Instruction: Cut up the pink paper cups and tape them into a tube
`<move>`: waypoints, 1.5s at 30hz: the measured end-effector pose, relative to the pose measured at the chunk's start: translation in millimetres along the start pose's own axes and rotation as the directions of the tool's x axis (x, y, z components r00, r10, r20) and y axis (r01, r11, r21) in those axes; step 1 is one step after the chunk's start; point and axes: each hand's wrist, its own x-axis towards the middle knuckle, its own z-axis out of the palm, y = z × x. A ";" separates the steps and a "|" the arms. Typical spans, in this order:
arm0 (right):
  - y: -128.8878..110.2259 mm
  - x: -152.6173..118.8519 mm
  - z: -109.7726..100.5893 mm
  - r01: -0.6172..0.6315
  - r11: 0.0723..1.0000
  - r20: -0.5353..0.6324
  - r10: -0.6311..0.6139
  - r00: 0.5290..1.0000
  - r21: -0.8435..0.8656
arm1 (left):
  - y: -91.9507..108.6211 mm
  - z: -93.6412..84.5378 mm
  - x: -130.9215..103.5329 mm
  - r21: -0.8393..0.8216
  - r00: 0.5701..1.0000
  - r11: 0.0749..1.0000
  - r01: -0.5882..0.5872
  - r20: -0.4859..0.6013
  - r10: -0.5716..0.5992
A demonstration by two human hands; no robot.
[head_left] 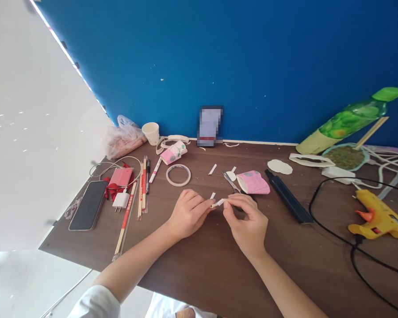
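Observation:
Between my two hands is a small white strip (220, 202), folded or rolled, perhaps paper. My left hand (191, 213) pinches its left end, and my right hand (247, 219) has fingertips closed on its right end. Another short white strip (212, 195) shows just beyond my left fingertips. Behind my right hand lie scissors (231, 180), their handles partly hidden by it. A pink patterned paper cup piece (254, 182) rests beside the scissors, with a small white round piece (231, 176) near the blades. One more white strip (212, 169) lies farther back.
A yellow glue gun (380, 216) with a black cable lies at right, near a black long case (288, 196) and a leaning green bottle (345, 123). Wrapped chopsticks (142, 187), a tape ring (178, 175) and a phone (88, 205) lie left. Another phone (209, 126) leans against the blue wall.

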 end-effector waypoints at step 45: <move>29.0 14.1 -17.0 0.076 0.989 0.564 -0.136 0.815 0.128 | -12.6 5.1 12.8 -0.693 0.374 -0.151 0.705 0.545 -0.751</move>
